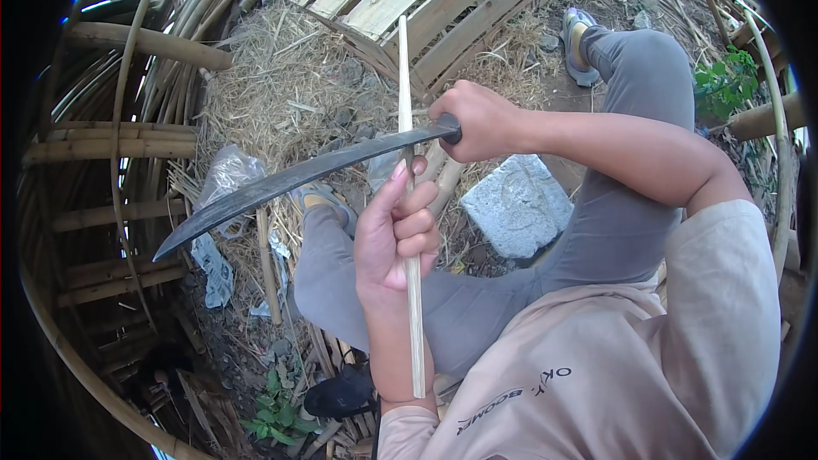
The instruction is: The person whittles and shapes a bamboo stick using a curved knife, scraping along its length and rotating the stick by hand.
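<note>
My left hand (400, 226) is closed round a pale split bamboo strip (415, 324), which stands nearly upright in view, its narrow end pointing toward a wooden crate. In my right hand (479, 119) is the dark handle of a long curved machete (298, 172). Its blade reaches to the left, across the strip just above my left fingers, and looks to touch it. The blade's tip lies far left, over the ground. Part of the handle is hidden inside my right fist.
A slatted wooden crate (426, 0) stands ahead. A pale stone block (518, 206) lies by my right leg. Dry shavings (264, 85) and a clear plastic bag (230, 175) litter the ground. Bamboo poles (119, 149) line the left side; a green plant (724, 81) grows at right.
</note>
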`<action>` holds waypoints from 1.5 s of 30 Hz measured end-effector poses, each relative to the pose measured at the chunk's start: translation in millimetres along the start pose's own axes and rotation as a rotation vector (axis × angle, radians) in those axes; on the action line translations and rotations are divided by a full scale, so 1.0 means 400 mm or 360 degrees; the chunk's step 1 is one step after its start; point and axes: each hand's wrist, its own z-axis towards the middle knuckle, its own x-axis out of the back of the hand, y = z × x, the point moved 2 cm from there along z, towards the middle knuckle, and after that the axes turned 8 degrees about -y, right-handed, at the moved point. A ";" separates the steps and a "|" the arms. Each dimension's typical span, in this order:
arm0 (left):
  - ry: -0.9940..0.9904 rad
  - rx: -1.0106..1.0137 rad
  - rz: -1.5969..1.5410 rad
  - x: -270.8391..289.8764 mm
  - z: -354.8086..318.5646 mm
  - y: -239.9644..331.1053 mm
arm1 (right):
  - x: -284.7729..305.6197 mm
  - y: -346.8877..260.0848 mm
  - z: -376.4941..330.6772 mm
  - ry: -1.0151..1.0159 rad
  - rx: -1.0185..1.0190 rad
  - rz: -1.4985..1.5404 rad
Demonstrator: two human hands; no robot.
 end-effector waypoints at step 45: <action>0.0899 -0.0214 0.1721 0.050 0.061 -0.117 | 0.086 0.037 0.038 -0.0374 -0.0450 -0.0765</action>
